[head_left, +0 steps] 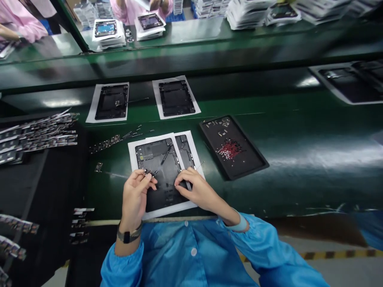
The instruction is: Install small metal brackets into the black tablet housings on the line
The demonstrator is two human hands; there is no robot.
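My left hand (138, 187) pinches a small dark circuit board (151, 173) between thumb and fingers. It hovers over a black tablet housing (163, 195) that lies on white sheets in front of me. Over the right side of that housing, my right hand (194, 187) is closed, thumb and forefinger together; whatever is in the pinch is too small to make out. A thin black strip (166, 154) rests inside the housing near its top. Partly beneath it, a second housing (184, 149) shows to the right.
Right of the housings sits a black tray (251, 159) of red-and-black wired parts (229, 149) and small metal pieces. Two more housings (112, 101) (177, 97) lie farther back. Circuit boards (106, 143) lie at left, near a rack of boards (38, 135). People in pink (131, 12) work opposite.
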